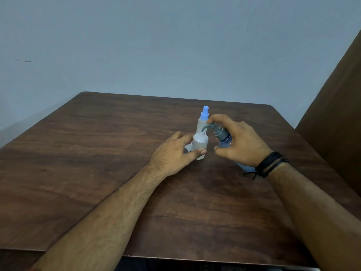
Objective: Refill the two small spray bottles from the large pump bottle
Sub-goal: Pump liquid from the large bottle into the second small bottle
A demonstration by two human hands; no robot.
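Note:
A small clear spray bottle [200,144] stands uncapped on the wooden table [97,173], partly filled with clear liquid. My left hand [173,153] grips its lower body. My right hand [240,141] holds the large blue pump bottle [224,142], tilted left, with a finger on the grey pump head [212,127]. The pump spout points down into the small bottle's open neck. Behind them stands a second small spray bottle [203,120] with its blue spray cap on. A pale cap-like piece [187,148] lies under my left fingers, mostly hidden.
The table's far edge runs close behind the bottles, with a pale blue wall beyond. A brown panel [336,118] rises at the right side. A black cord bracelet [270,166] circles my right wrist.

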